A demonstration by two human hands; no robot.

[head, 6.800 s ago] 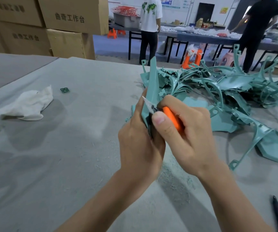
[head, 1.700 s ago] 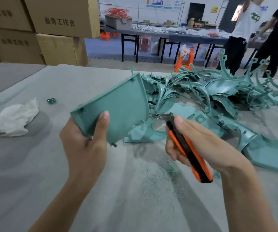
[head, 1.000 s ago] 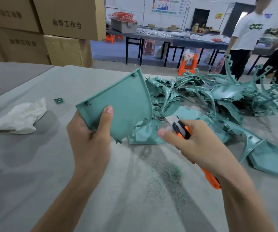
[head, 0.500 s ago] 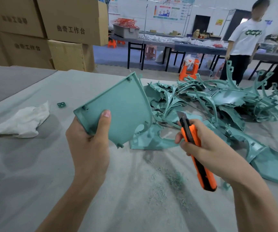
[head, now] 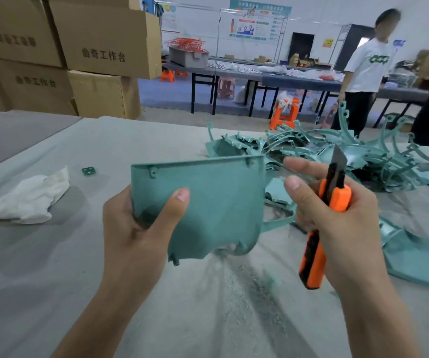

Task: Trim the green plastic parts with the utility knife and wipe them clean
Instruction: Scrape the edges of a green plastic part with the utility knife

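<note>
My left hand (head: 138, 233) grips a flat green plastic panel (head: 216, 200) by its left edge, thumb across its face, holding it above the table with its straight rim on top. Just to its right, my right hand (head: 337, 228) holds an orange and black utility knife (head: 324, 228), blade pointing up and clear of the panel. A white wiping cloth (head: 27, 200) lies crumpled on the table at the left. A heap of green plastic parts (head: 350, 156) covers the table's far right.
Green shavings (head: 249, 282) are scattered on the grey table (head: 53, 280) below the panel. A small green offcut (head: 88, 170) lies near the cloth. Cardboard boxes (head: 99, 47) are stacked at the far left. A person (head: 363, 81) stands beyond the table.
My left hand has turned the panel so its straight rim is now level on top and drawn it nearer. The knife has risen more upright beside it, its blade still off the plastic.
</note>
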